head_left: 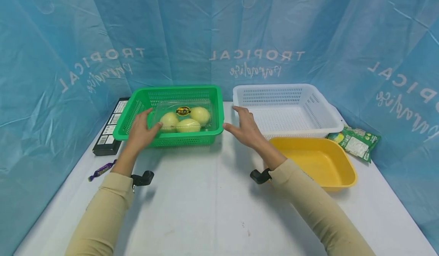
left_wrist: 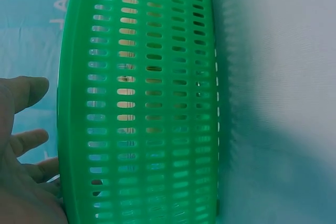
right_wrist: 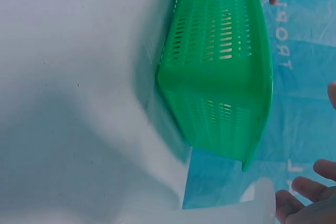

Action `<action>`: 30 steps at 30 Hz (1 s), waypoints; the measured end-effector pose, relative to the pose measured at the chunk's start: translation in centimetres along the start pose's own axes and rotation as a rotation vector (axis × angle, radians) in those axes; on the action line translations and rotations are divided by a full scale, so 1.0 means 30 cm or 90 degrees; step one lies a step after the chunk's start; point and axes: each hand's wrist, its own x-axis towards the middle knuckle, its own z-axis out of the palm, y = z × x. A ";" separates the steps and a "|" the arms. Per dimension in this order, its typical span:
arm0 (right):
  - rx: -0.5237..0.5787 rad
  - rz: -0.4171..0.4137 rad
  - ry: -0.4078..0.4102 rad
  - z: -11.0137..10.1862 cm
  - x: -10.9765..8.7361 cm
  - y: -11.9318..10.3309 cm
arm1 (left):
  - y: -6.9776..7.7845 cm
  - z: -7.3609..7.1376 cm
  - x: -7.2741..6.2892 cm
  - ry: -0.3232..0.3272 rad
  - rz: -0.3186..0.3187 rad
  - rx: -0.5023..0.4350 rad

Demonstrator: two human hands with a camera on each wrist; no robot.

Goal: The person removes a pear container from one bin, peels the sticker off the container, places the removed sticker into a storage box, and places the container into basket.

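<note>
Inside the green basket (head_left: 181, 140) lies a clear plastic box (head_left: 161, 109) holding three round pale-yellow fruits (head_left: 200, 115), with a black and gold label (head_left: 183, 111) on its lid. My left hand (head_left: 141, 131) is over the basket's near left side, thumb and fingers spread and nothing in its grasp; in the left wrist view its fingers (left_wrist: 31, 141) show beside the green rim. Between the green basket and the white basket (head_left: 279, 117) hovers my right hand (head_left: 246, 128), fingers apart and holding nothing. In the right wrist view that hand (right_wrist: 315, 203) overlaps the white basket's edge.
A yellow basin (head_left: 319, 160) sits in front of the white basket, near my right forearm. Right of it lies a green snack bag (head_left: 358, 143). On the left are a black box (head_left: 111, 128) and a purple-wrapped candy (head_left: 102, 170). Blue curtains (head_left: 185, 27) surround the white table (head_left: 192, 210).
</note>
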 end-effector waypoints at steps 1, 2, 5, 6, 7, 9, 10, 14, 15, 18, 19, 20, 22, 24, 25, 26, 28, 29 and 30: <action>0.006 0.000 -0.002 0.004 0.001 -0.001 | -0.001 -0.003 0.003 -0.003 -0.001 -0.002; 0.010 -0.001 -0.003 0.008 0.003 -0.003 | -0.002 -0.005 0.005 -0.007 -0.002 -0.004; 0.024 -0.002 -0.004 0.021 0.008 -0.008 | -0.004 -0.013 0.014 -0.018 -0.005 -0.008; 0.028 -0.003 -0.004 0.025 0.010 -0.010 | -0.004 -0.015 0.017 -0.023 -0.007 -0.010; 0.033 -0.005 -0.004 0.029 0.011 -0.012 | -0.005 -0.018 0.020 -0.028 -0.008 -0.011; 0.042 -0.005 -0.003 0.038 0.013 -0.016 | -0.005 -0.022 0.026 -0.039 -0.012 -0.017; 0.044 -0.005 -0.004 0.042 0.014 -0.016 | -0.007 -0.023 0.030 -0.044 -0.011 -0.019; 0.055 -0.009 -0.013 0.058 0.018 -0.017 | -0.010 -0.030 0.042 -0.063 -0.015 -0.037; 0.057 -0.010 -0.015 0.061 0.019 -0.017 | -0.012 -0.032 0.045 -0.068 -0.016 -0.042; 0.065 -0.009 -0.020 0.067 0.020 -0.017 | -0.015 -0.036 0.056 -0.088 -0.024 -0.061; 0.066 -0.009 -0.021 0.069 0.021 -0.017 | -0.016 -0.037 0.060 -0.095 -0.026 -0.066; 0.067 -0.009 -0.021 0.071 0.021 -0.018 | -0.018 -0.038 0.065 -0.101 -0.028 -0.069; 0.068 -0.004 -0.023 0.076 0.022 -0.019 | -0.024 -0.040 0.075 -0.114 -0.030 -0.072; 0.069 -0.001 -0.025 0.083 0.025 -0.020 | -0.029 -0.043 0.083 -0.127 -0.033 -0.072; 0.071 0.001 -0.027 0.087 0.027 -0.020 | -0.031 -0.044 0.087 -0.132 -0.034 -0.072; 0.072 0.004 -0.028 0.091 0.028 -0.020 | -0.033 -0.045 0.089 -0.137 -0.036 -0.074; 0.071 0.010 -0.028 0.101 0.030 -0.019 | -0.033 -0.047 0.093 -0.148 -0.041 -0.077; 0.071 0.012 -0.029 0.105 0.030 -0.017 | -0.032 -0.047 0.094 -0.153 -0.043 -0.079; 0.072 0.013 -0.029 0.110 0.029 -0.015 | -0.032 -0.048 0.096 -0.157 -0.044 -0.082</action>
